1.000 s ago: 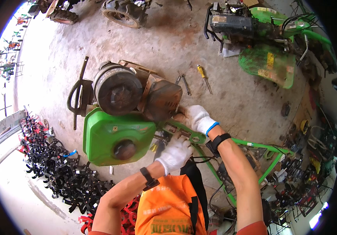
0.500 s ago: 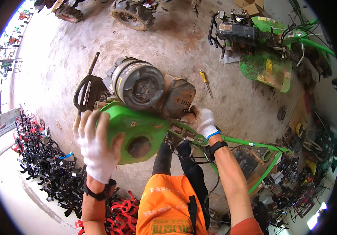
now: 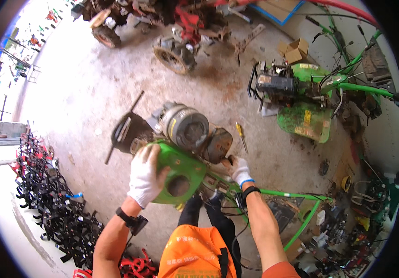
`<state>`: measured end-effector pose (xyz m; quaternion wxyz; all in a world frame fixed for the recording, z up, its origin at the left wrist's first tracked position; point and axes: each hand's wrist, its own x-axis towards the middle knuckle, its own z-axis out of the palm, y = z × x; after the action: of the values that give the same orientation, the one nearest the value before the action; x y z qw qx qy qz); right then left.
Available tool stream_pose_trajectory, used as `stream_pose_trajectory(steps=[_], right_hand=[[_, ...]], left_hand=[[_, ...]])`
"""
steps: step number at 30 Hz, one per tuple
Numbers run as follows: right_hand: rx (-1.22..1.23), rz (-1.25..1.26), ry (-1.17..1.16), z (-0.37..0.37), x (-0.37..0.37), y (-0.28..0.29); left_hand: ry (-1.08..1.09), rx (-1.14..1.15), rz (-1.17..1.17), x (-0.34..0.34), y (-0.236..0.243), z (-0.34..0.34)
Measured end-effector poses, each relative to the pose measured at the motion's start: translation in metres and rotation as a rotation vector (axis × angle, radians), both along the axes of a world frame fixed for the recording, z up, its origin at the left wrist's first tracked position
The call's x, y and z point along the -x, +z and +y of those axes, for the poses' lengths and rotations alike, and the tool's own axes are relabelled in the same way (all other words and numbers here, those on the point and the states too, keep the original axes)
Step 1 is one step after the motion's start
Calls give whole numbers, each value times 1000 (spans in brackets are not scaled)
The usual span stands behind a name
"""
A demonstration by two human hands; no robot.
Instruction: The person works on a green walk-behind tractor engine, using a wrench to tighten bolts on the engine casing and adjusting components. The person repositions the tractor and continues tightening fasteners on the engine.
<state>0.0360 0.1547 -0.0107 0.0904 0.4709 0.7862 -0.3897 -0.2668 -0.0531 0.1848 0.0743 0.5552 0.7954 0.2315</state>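
My left hand (image 3: 146,178), in a white knit glove, grips the upper left edge of a green tank (image 3: 185,183) with a dark round centre. My gloved right hand (image 3: 236,169) has its fingers curled at the lower corner of a rusty box-shaped cover (image 3: 219,142); what they hold is hidden. Above the tank sit a round engine housing (image 3: 192,129) and a dark bracket with a bar (image 3: 124,132). A green handle frame (image 3: 287,193) extends rightward from the machine. A yellow-handled screwdriver (image 3: 241,134) lies on the floor beyond the engine.
A green tiller (image 3: 303,127) stands at right, near an open cardboard box (image 3: 296,52). A muddy red machine with tyres (image 3: 174,58) is at the top. Black and red blades (image 3: 60,213) are heaped at lower left. Mixed parts (image 3: 347,231) pile up at lower right.
My left hand has left the green bar by the engine and now holds the tank's left edge. My view has shifted, showing more of the red machine. My right hand stays by the cover's corner.
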Motion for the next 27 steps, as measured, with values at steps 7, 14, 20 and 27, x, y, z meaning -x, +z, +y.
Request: stream_pose_trajectory(steps=[7, 14, 20, 27], right_hand=[[-176, -91, 29, 17, -10, 44], [114, 280, -188, 7, -78, 137], [410, 687, -53, -148, -236, 296], [681, 1060, -359, -238, -342, 273]], left_hand=[[-25, -45, 17, 0, -8, -8], [-26, -90, 3, -17, 10, -28], [147, -96, -976, -191, 121, -128], [85, -413, -1120, -401, 170, -65]])
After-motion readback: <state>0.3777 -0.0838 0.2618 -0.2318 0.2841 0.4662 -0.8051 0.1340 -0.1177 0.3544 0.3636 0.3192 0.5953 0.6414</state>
